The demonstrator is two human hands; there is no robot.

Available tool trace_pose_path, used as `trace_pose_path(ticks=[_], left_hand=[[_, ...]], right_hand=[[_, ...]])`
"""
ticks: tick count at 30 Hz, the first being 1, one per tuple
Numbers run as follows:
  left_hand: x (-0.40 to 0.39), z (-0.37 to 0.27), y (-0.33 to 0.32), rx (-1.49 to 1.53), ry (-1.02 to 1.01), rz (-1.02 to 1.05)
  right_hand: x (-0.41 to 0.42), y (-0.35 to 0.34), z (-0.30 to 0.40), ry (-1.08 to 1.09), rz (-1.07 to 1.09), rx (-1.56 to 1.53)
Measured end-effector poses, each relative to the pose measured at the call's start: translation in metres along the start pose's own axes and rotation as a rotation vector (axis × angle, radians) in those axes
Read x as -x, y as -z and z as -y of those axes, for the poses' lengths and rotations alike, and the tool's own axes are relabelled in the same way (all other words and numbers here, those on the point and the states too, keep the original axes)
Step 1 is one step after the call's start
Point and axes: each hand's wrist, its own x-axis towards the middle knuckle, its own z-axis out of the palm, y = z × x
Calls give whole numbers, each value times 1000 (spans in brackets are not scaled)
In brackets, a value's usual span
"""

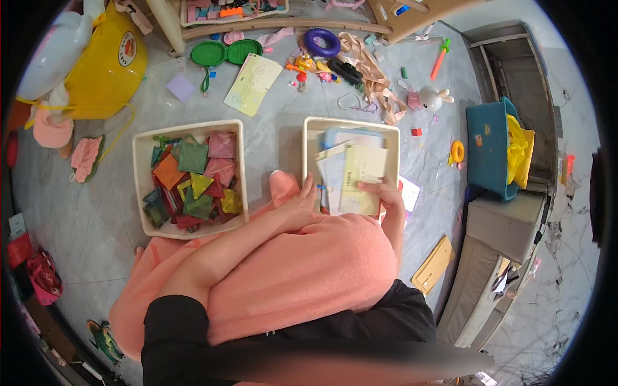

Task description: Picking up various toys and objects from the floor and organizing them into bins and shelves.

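A white plastic bin point(306, 144) stands before me with papers and booklets in it. My right hand point(386, 191) grips the right edge of a pale yellow printed booklet point(364, 169), fingers lying across its face. Beneath that one are white sheets point(330, 169) and a blue-edged booklet point(357, 137). At the bin's near left wall, my left hand point(303, 202) rests with extended fingers and holds nothing visible. To the left, a second white bin point(188, 128) contains translucent coloured magnetic tiles point(193, 157), some square and some triangular.
Loose toys, a purple ring point(322, 42), ribbon point(369, 62) and an open green case point(209, 53) are strewn ahead. Another yellow sheet point(253, 84) lies there. A yellow tub point(106, 72) stands far left, a teal bin point(487, 149) at right. Pink cloth point(299, 275) covers my legs.
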Motion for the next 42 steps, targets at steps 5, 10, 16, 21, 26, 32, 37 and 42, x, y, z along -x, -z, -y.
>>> trace_pose_path(ticks=[5, 10, 16, 21, 26, 32, 37, 42], left_hand=[[-19, 28, -18, 71, -197, -251], [-28, 8, 39, -79, -1, -341], [-14, 24, 61, 26, 88, -426], [-16, -12, 46, 109, 25, -634], [-14, -2, 43, 243, -198, -886], [-9, -33, 52, 142, -119, -862], [-8, -11, 49, -224, -116, -954], [-7, -3, 53, -181, -26, -769]], right_hand=[[-19, -36, 10, 13, -16, 644], [-17, -116, 14, 293, -197, 1029], [-55, -140, 32, 309, -206, 891], [-70, -142, -19, 505, 38, 520], [-43, -127, 34, 172, 285, -96], [-113, -109, 94, 715, -233, 636], [-213, -199, 182, 320, 595, 1040], [-302, -231, 150, 487, 174, 1526]])
